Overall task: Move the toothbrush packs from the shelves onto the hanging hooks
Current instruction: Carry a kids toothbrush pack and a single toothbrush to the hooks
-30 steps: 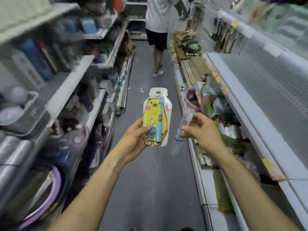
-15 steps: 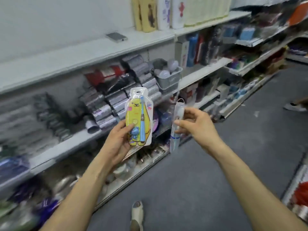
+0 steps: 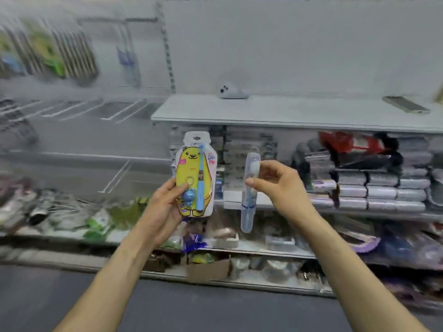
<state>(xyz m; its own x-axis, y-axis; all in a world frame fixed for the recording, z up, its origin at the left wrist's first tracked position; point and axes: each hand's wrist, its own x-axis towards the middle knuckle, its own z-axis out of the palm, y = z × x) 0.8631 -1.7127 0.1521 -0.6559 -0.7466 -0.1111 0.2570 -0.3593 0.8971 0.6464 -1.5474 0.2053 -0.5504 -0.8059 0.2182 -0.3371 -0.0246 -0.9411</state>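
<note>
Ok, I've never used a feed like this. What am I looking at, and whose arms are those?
There is no machine: one camera sits on a person's head, looking forward and down, so the arms are theirs. The left hand holds a yellow bear toothbrush pack upright; the right hand pinches a clear toothbrush case. On the top shelf ahead lie a phone and a small grey toy. Bare wire hooks, blurred, stick out at the left.

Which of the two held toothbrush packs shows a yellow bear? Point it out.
The flat yellow bear-printed card pack with a blue toothbrush, held in the left hand. The right hand pinches a narrow clear plastic tube pack with no bear.
</note>
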